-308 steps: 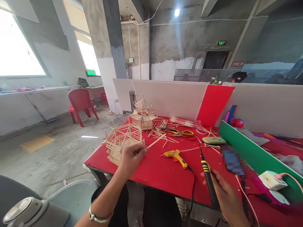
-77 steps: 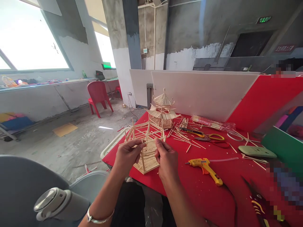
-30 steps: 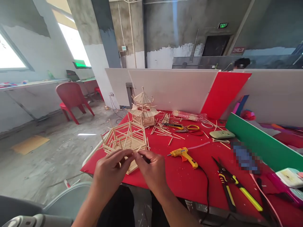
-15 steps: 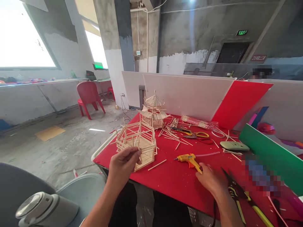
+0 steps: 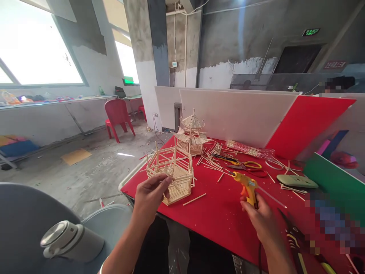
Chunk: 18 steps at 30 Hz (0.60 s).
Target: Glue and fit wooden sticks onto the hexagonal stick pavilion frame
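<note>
My right hand [image 5: 261,213] is closed around the handle of a yellow hot glue gun [image 5: 245,183], held up off the red tabletop with its nozzle pointing left. A clear glue stick [image 5: 272,196] trails from its rear. My left hand [image 5: 152,194] pinches a short wooden stick [image 5: 175,185], partly hidden by the fingers. That hand is at the near side of a six-sided stick frame [image 5: 182,176] with a slatted floor and open railings. Behind the frame stands a tiered stick pavilion [image 5: 191,133]. One loose stick [image 5: 194,199] lies just right of the frame.
Loose sticks [image 5: 209,163], a utility knife [image 5: 225,158], scissors [image 5: 245,166] and a bagged stick bundle [image 5: 248,149] lie farther back. At right are a green case [image 5: 297,181], pliers [image 5: 295,236] and a green board [image 5: 339,182]. A grey-white flask [image 5: 72,241] stands lower left.
My right hand has lifted the glue gun from the table and tilted it. My left hand stays by the frame with its pinched stick. The view has turned slightly left.
</note>
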{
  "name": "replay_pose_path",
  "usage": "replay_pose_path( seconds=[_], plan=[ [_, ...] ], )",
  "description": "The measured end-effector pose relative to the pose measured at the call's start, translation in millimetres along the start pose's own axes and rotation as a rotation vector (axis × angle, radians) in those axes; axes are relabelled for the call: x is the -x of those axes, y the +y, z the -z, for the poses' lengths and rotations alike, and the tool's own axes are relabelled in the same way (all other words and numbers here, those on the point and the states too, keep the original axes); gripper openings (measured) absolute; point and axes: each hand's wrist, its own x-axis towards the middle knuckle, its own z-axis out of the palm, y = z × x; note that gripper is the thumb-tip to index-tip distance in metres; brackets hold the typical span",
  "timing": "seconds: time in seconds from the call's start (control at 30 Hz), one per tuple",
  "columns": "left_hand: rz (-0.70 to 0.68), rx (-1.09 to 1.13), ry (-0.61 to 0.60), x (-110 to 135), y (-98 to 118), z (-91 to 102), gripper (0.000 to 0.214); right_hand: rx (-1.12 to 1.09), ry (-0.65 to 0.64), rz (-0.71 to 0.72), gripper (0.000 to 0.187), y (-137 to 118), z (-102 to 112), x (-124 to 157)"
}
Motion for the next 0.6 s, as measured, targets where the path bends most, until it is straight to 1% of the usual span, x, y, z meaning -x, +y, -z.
replay_pose_path(
  seconds=[0.03, 0.07, 0.1, 0.13, 0.17, 0.23, 0.33, 0.43, 0.6],
  plan=[
    [0.022, 0.022, 0.000, 0, -1, -0.5, 0.035, -0.213, -0.006, 0.024, 0.033, -10, 0, 6],
    [0.035, 0.036, 0.002, 0, -2, -1.1, 0.035, -0.370, -0.037, 0.053, 0.035, -22, 0, 11],
    [0.038, 0.038, 0.008, 0, -3, -1.9, 0.035, -0.449, -0.073, 0.080, 0.036, -35, -1, 15],
    [0.034, 0.030, 0.013, 0, -4, -2.7, 0.035, -0.468, -0.087, 0.110, 0.038, -50, -2, 19],
    [0.023, 0.017, 0.017, 1, -5, -3.5, 0.035, -0.449, -0.063, 0.132, 0.041, -66, -5, 24],
    [0.001, -0.008, 0.009, 2, -7, -5.1, 0.034, -0.306, 0.028, 0.158, 0.045, -93, -11, 33],
    [-0.002, -0.041, -0.025, 5, -5, -6.7, 0.032, -0.071, 0.068, 0.231, 0.048, -122, -24, 45],
    [0.017, -0.085, -0.032, 9, 0, -7.0, 0.032, 0.083, 0.096, 0.365, 0.049, -135, -35, 52],
    [0.061, -0.090, -0.052, 14, 5, -6.0, 0.035, 0.264, 0.256, 0.539, 0.046, -141, -47, 49]
  ],
)
